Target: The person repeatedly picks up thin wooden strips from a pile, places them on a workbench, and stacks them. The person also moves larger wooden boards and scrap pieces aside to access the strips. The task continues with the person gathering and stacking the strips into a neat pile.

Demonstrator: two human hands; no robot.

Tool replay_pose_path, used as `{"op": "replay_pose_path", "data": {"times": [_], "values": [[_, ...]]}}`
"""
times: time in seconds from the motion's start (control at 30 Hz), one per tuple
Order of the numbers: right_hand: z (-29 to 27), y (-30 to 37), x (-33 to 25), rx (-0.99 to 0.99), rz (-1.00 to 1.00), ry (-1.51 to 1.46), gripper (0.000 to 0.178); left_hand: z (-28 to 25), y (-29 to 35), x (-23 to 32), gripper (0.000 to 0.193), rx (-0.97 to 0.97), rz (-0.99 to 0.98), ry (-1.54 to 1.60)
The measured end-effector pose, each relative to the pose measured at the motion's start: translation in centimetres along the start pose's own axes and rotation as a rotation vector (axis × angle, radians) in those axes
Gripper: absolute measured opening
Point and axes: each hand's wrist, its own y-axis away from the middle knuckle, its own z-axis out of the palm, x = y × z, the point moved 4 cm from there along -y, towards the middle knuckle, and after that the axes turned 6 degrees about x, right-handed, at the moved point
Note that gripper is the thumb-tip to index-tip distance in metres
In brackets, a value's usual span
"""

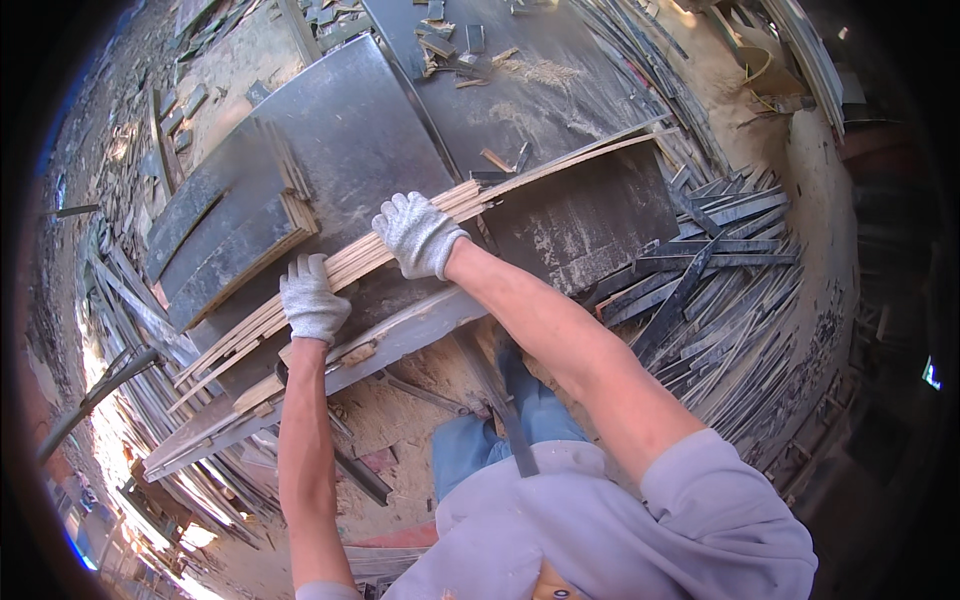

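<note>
Left hand (314,303) and right hand (416,238) rest on long strips (360,260). Beyond these 2 hands, stacked boards (232,252) lie left and offcuts (475,39) farther back; heaped slats (715,261) lie to the right.

The left hand (314,302) and the right hand (417,237) each hide a stretch of the strips (358,263) beneath them. The shirt (610,530) runs off the edge at 6 o'clock and covers the top of the jeans (555,418); the left sleeve (326,591) is cut off near 7 o'clock. Towards 10 o'clock the upper end of the stacked boards (240,242) is blurred. A bright patch (932,374) near 3 o'clock is too small to tell.
</note>
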Motion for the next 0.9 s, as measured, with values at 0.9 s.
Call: {"op": "replay_pose_path", "data": {"times": [0.9], "values": [[-0.1,-0.2,0.7,0.113,-0.078,-0.008,0.032,-0.7,-0.4,0.8,0.054,0.119,-0.008,-0.011]]}}
